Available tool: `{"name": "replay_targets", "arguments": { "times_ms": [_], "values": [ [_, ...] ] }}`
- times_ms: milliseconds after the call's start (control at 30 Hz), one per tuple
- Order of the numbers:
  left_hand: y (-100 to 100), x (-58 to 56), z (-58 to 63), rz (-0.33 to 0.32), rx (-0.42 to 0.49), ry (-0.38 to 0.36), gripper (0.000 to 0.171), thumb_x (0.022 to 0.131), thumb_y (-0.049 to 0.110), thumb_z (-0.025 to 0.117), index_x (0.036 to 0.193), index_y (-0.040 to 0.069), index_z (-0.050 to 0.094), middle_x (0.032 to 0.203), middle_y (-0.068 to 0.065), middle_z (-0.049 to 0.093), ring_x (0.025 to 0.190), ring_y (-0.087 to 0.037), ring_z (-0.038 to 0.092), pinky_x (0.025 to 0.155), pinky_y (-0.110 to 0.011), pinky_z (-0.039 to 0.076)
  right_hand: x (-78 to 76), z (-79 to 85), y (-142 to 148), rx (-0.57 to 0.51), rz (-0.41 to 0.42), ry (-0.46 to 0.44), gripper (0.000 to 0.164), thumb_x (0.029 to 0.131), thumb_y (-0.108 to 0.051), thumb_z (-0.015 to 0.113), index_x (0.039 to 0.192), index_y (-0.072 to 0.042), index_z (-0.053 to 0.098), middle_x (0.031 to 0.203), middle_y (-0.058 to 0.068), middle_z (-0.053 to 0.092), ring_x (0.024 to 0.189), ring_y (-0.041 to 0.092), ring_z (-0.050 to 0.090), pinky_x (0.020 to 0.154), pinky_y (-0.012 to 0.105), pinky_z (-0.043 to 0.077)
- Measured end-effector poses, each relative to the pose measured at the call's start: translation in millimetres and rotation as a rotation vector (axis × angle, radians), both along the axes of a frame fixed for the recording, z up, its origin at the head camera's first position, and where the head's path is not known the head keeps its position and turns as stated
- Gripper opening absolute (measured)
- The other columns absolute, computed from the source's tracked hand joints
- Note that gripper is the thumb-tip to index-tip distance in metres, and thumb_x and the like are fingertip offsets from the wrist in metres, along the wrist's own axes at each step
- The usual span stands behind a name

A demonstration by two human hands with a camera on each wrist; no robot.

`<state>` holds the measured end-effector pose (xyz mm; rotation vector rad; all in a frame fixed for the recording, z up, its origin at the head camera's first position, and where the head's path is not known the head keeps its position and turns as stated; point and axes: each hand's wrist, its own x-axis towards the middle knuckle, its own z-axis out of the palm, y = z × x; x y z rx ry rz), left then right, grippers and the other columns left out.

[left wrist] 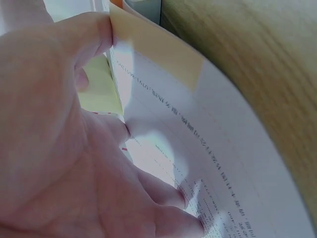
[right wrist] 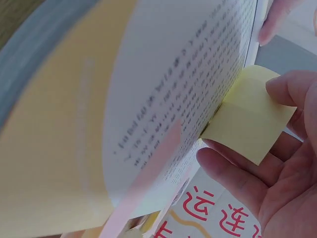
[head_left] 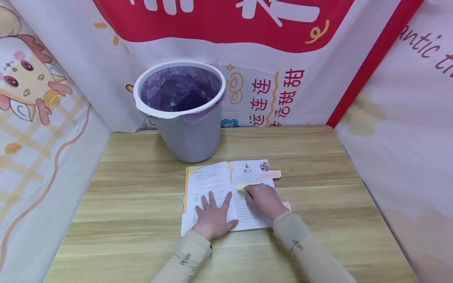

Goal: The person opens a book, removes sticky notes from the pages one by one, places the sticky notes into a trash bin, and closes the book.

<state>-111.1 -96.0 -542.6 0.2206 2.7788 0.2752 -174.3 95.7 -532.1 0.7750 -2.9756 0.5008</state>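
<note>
An open book (head_left: pixel 212 177) with printed pages lies on the wooden table. My left hand (head_left: pixel 212 218) rests on its left page near the fold, fingers spread. In the left wrist view the left hand's fingertips (left wrist: pixel 171 191) touch the printed paper. Over the right page, my right hand (head_left: pixel 264 199) pinches a yellow sticky note (head_left: pixel 242 186). The right wrist view shows the thumb on one face of the yellow note (right wrist: pixel 247 119), whose far edge meets the page. One pink sticky note (head_left: pixel 270 174) juts past the book's right edge near the top; another pink note (head_left: pixel 286 205) shows lower, partly behind the right wrist.
Behind the book stands a grey bin (head_left: pixel 191 137) lined with a purple bag. Printed cloth (head_left: pixel 269 59) hangs at the back and both sides of the table. Bare wood (head_left: pixel 329 196) shows right of the book.
</note>
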Motion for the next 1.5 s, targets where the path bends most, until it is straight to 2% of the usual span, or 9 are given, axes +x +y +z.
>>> {"name": "replay_targets", "arguments": {
  "times_ms": [267,533,767,900,1033,1167,1233,1367,1500],
  "values": [
    [1.8,0.7,1.8,-0.001,0.000,0.006,0.090,0.087,0.069,0.055,0.159,0.029,0.020,0.152,-0.042,0.017,0.135,-0.065,0.019,0.098,-0.078,0.027,-4.2,2.5,6.1,-0.039,-0.033,0.030,0.016,0.093,-0.015,0.066,0.105,-0.011,0.076,0.089,0.003,0.075,0.071,0.019,0.069,0.069,0.035,0.056],
    [1.7,-0.9,2.5,0.011,-0.001,-0.019,0.092,0.086,0.070,0.056,0.160,0.031,0.018,0.152,-0.042,0.015,0.135,-0.065,0.018,0.100,-0.076,0.027,-5.5,5.8,11.1,-0.087,-0.055,0.072,0.015,0.092,-0.013,0.068,0.104,-0.010,0.077,0.092,0.004,0.075,0.075,0.021,0.070,0.067,0.037,0.057],
    [2.9,-2.0,9.0,-0.006,0.022,-0.025,0.078,0.088,0.066,0.058,0.155,0.040,0.029,0.150,-0.045,0.015,0.130,-0.070,0.019,0.098,-0.077,0.031,-6.6,8.9,14.6,-0.098,-0.074,0.127,0.012,0.090,-0.014,0.073,0.101,-0.011,0.077,0.090,0.005,0.075,0.073,0.024,0.070,0.062,0.040,0.056],
    [4.9,-2.1,10.4,-0.004,0.034,-0.014,0.076,0.087,0.062,0.063,0.154,0.038,0.035,0.150,-0.044,0.016,0.130,-0.070,0.020,0.097,-0.075,0.033,-7.4,8.8,16.6,-0.089,-0.081,0.125,0.011,0.091,-0.016,0.073,0.100,-0.011,0.077,0.090,0.004,0.075,0.074,0.023,0.071,0.064,0.039,0.057],
    [7.4,0.0,8.1,-0.003,0.068,0.011,0.083,0.083,0.060,0.070,0.154,0.032,0.037,0.157,-0.035,0.013,0.133,-0.068,0.018,0.098,-0.077,0.030,-6.8,8.7,19.4,-0.094,-0.091,0.131,0.009,0.091,-0.016,0.073,0.098,-0.012,0.078,0.089,0.003,0.075,0.074,0.021,0.071,0.064,0.039,0.057],
    [9.2,0.8,4.5,-0.057,0.117,0.058,0.091,0.079,0.053,0.077,0.154,0.021,0.038,0.163,-0.021,0.012,0.141,-0.058,0.012,0.101,-0.078,0.022,-6.4,8.5,22.3,-0.107,-0.100,0.147,0.008,0.090,-0.016,0.074,0.097,-0.014,0.078,0.089,0.001,0.075,0.074,0.021,0.071,0.063,0.040,0.056],
    [9.8,-0.1,3.1,-0.106,0.131,0.082,0.090,0.078,0.049,0.079,0.153,0.020,0.039,0.163,-0.018,0.014,0.143,-0.054,0.011,0.104,-0.076,0.019,-6.6,8.7,23.3,-0.116,-0.104,0.151,0.008,0.090,-0.016,0.073,0.097,-0.014,0.078,0.089,0.001,0.075,0.075,0.021,0.071,0.064,0.040,0.056],
    [12.5,-2.7,4.1,-0.181,0.125,0.083,0.085,0.078,0.044,0.079,0.153,0.030,0.040,0.161,-0.025,0.016,0.141,-0.057,0.014,0.105,-0.074,0.021,-6.5,10.6,24.9,-0.128,-0.113,0.172,0.007,0.090,-0.015,0.074,0.096,-0.015,0.077,0.089,0.001,0.075,0.074,0.022,0.071,0.061,0.041,0.055],
    [17.0,-4.8,9.2,-0.168,0.116,0.022,0.082,0.078,0.042,0.078,0.151,0.037,0.040,0.157,-0.035,0.013,0.136,-0.065,0.014,0.103,-0.075,0.024,-6.8,12.5,26.4,-0.135,-0.114,0.196,0.007,0.090,-0.015,0.074,0.095,-0.014,0.077,0.089,0.001,0.075,0.073,0.023,0.071,0.058,0.042,0.054]
  ]
}}
